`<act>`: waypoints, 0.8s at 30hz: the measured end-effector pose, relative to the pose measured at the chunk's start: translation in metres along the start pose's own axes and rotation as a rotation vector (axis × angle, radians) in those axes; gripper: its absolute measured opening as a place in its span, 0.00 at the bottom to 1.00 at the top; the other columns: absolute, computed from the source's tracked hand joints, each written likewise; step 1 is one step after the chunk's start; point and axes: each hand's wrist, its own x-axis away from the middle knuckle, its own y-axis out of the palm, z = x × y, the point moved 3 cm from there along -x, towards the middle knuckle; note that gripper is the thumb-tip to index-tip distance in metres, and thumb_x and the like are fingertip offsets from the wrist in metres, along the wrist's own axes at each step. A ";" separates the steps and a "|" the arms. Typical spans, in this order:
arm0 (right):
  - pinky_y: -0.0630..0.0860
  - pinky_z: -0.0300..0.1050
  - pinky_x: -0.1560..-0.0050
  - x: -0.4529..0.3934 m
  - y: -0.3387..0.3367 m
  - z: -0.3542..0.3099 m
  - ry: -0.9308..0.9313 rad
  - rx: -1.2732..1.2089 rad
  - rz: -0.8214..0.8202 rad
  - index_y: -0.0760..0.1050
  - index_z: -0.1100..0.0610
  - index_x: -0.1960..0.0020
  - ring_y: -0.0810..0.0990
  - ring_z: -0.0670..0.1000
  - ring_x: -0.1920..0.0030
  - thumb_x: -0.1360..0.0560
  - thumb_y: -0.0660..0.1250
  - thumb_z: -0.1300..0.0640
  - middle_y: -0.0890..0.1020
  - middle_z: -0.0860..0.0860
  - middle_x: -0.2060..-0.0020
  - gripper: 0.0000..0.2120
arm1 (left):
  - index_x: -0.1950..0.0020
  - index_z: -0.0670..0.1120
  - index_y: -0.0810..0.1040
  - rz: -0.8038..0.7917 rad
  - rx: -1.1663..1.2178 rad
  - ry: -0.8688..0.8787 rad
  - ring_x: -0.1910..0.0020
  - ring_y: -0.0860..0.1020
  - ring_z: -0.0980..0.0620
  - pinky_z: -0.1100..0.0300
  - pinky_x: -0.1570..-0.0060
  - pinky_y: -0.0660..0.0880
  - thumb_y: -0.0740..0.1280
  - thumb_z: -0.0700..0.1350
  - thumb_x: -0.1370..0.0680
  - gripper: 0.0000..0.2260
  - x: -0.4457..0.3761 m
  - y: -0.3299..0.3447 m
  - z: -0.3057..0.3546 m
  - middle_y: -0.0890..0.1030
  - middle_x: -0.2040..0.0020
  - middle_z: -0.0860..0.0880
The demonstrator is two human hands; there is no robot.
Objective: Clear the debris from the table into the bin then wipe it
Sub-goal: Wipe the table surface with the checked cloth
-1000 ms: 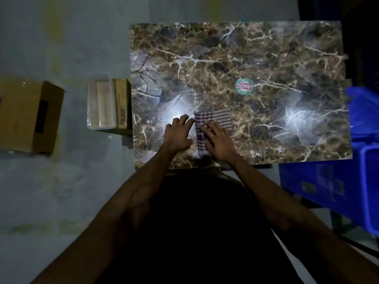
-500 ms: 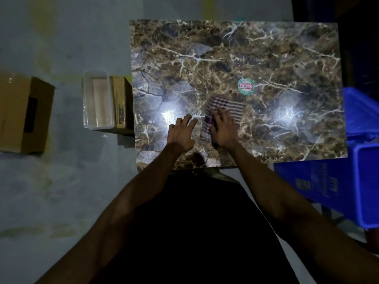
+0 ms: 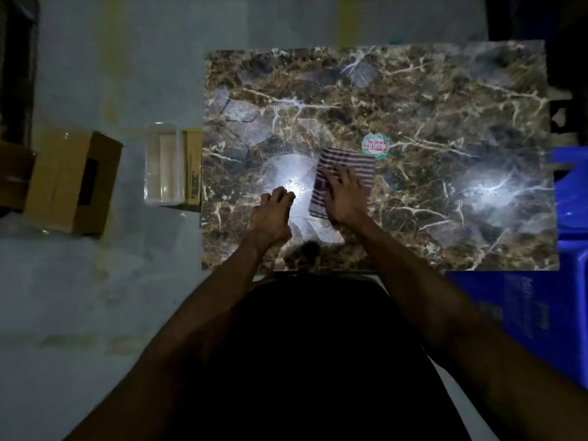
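A brown marble-patterned table (image 3: 445, 106) fills the upper right of the head view. A striped, folded cloth (image 3: 362, 167) lies on it near the front left. My right hand (image 3: 345, 198) presses flat on the cloth, fingers spread over it. My left hand (image 3: 270, 218) rests on the bare tabletop just left of the cloth, fingers loosely curled and holding nothing. A round sticker (image 3: 376, 146) sits on the table just beyond the cloth's far right corner. No debris shows on the table.
A blue plastic bin (image 3: 566, 300) stands at the table's right front corner. On the floor to the left are a clear plastic container (image 3: 164, 167), a small cardboard box (image 3: 193, 167) against the table edge, and a larger cardboard box (image 3: 70, 183).
My right hand has slid the cloth away from me and a little right, toward the round sticker. My left hand has stayed on the table beside it.
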 end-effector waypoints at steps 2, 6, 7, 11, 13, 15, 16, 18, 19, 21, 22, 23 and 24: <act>0.62 0.65 0.24 0.001 0.012 -0.016 -0.108 0.001 -0.055 0.63 0.47 0.20 0.59 0.64 0.20 0.21 0.61 0.50 0.64 0.55 0.20 0.29 | 0.30 0.51 0.67 0.009 0.007 -0.007 0.36 0.68 0.38 0.46 0.60 0.73 0.75 0.42 0.36 0.35 0.001 0.000 0.005 0.65 0.29 0.49; 0.61 0.61 0.24 0.044 0.024 -0.004 -0.302 0.020 -0.131 0.62 0.44 0.20 0.59 0.61 0.20 0.22 0.64 0.51 0.65 0.53 0.20 0.31 | 0.28 0.51 0.68 0.012 -0.005 -0.070 0.30 0.65 0.38 0.40 0.47 0.77 0.75 0.41 0.34 0.35 0.003 -0.007 0.012 0.64 0.24 0.48; 0.61 0.59 0.24 0.054 0.022 0.009 -0.339 0.025 -0.121 0.63 0.43 0.20 0.60 0.61 0.20 0.20 0.63 0.49 0.65 0.52 0.20 0.29 | 0.27 0.52 0.68 0.004 0.005 -0.092 0.28 0.63 0.38 0.39 0.44 0.75 0.77 0.42 0.34 0.37 0.002 -0.009 0.013 0.61 0.22 0.49; 0.64 0.58 0.27 0.042 -0.004 0.054 -0.246 0.024 -0.077 0.64 0.42 0.21 0.63 0.60 0.21 0.19 0.63 0.46 0.67 0.52 0.21 0.27 | 0.26 0.54 0.67 -0.033 0.036 -0.147 0.25 0.60 0.39 0.38 0.43 0.75 0.82 0.45 0.37 0.43 -0.001 -0.012 0.013 0.56 0.19 0.50; 0.63 0.61 0.26 0.014 -0.017 0.052 -0.140 0.019 -0.086 0.62 0.43 0.20 0.62 0.62 0.21 0.20 0.64 0.48 0.66 0.53 0.21 0.30 | 0.23 0.55 0.63 -0.046 0.020 -0.165 0.25 0.61 0.39 0.36 0.44 0.75 0.83 0.47 0.38 0.48 -0.002 -0.013 0.015 0.56 0.19 0.51; 0.58 0.63 0.23 -0.014 -0.023 0.036 -0.086 0.022 -0.083 0.60 0.44 0.18 0.58 0.63 0.20 0.19 0.62 0.48 0.62 0.54 0.19 0.30 | 0.20 0.55 0.58 -0.046 0.007 -0.172 0.25 0.62 0.38 0.36 0.42 0.76 0.84 0.47 0.39 0.53 -0.003 -0.013 0.016 0.57 0.19 0.50; 0.56 0.64 0.22 -0.026 -0.022 0.025 -0.081 0.018 -0.087 0.59 0.45 0.18 0.57 0.63 0.19 0.19 0.61 0.48 0.61 0.55 0.19 0.30 | 0.19 0.54 0.57 -0.043 0.001 -0.174 0.26 0.63 0.38 0.36 0.42 0.76 0.84 0.48 0.39 0.54 -0.003 -0.015 0.016 0.57 0.19 0.50; 0.55 0.65 0.21 -0.041 -0.016 -0.001 -0.093 0.018 -0.108 0.58 0.45 0.18 0.55 0.64 0.19 0.19 0.61 0.48 0.59 0.54 0.18 0.30 | 0.19 0.54 0.57 -0.041 -0.016 -0.162 0.27 0.64 0.38 0.36 0.40 0.76 0.84 0.49 0.39 0.55 -0.005 -0.019 0.015 0.59 0.20 0.49; 0.55 0.65 0.21 -0.042 -0.012 -0.014 -0.120 0.025 -0.125 0.58 0.46 0.18 0.54 0.64 0.18 0.19 0.61 0.49 0.59 0.54 0.18 0.31 | 0.19 0.53 0.57 -0.047 -0.025 -0.147 0.27 0.63 0.38 0.35 0.39 0.74 0.84 0.50 0.40 0.55 -0.007 -0.021 0.013 0.59 0.21 0.48; 0.55 0.65 0.21 -0.033 -0.001 -0.029 -0.187 0.023 -0.155 0.58 0.46 0.18 0.53 0.63 0.18 0.19 0.62 0.50 0.59 0.55 0.18 0.31 | 0.17 0.54 0.55 -0.069 -0.057 -0.115 0.23 0.58 0.36 0.31 0.32 0.67 0.85 0.55 0.41 0.59 -0.012 -0.024 0.006 0.56 0.19 0.47; 0.56 0.65 0.21 -0.025 0.005 -0.030 -0.214 0.014 -0.158 0.59 0.46 0.18 0.54 0.63 0.18 0.20 0.62 0.50 0.60 0.54 0.18 0.31 | 0.17 0.54 0.52 -0.084 -0.077 -0.100 0.21 0.53 0.34 0.29 0.29 0.61 0.85 0.58 0.41 0.61 -0.016 -0.027 0.001 0.52 0.17 0.46; 0.57 0.64 0.22 -0.014 0.010 -0.028 -0.238 0.009 -0.153 0.59 0.45 0.18 0.55 0.62 0.18 0.20 0.62 0.50 0.61 0.54 0.18 0.31 | 0.16 0.55 0.49 -0.102 -0.091 -0.088 0.20 0.49 0.32 0.27 0.28 0.55 0.84 0.60 0.41 0.63 -0.021 -0.029 -0.005 0.48 0.16 0.46; 0.58 0.63 0.23 -0.001 0.014 -0.023 -0.266 0.021 -0.148 0.60 0.44 0.18 0.56 0.62 0.18 0.19 0.62 0.49 0.62 0.54 0.19 0.30 | 0.16 0.56 0.47 -0.115 -0.092 -0.072 0.20 0.46 0.30 0.26 0.28 0.53 0.84 0.62 0.40 0.64 -0.026 -0.032 -0.010 0.45 0.16 0.47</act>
